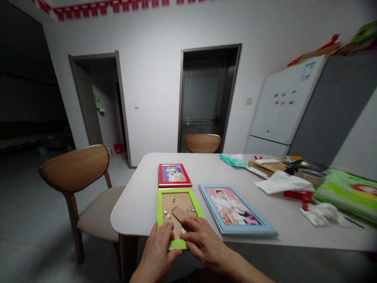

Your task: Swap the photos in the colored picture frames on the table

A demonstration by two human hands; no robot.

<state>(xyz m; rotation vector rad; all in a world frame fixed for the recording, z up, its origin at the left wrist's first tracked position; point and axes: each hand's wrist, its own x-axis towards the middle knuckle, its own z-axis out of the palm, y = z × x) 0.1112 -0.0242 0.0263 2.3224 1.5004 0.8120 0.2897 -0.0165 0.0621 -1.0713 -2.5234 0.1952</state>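
A green picture frame (160,204) lies face down at the near edge of the white table (138,204), its brown backing board with small metal clips and a stand flap (180,214) facing up. My left hand (159,247) rests on the frame's near left corner, fingers flat on the backing. My right hand (203,241) lies on the near right part, fingers pressed down beside the flap. A red frame (174,175) with a photo lies just behind the green one. To the right a blue frame (235,209) holds a photo.
A wooden chair (75,169) stands at the table's left, another chair back (203,142) at the far side. The table's right part holds white paper (281,182), crumpled tissue (322,214), a green package (349,192) and small clutter. A white fridge (282,106) stands behind.
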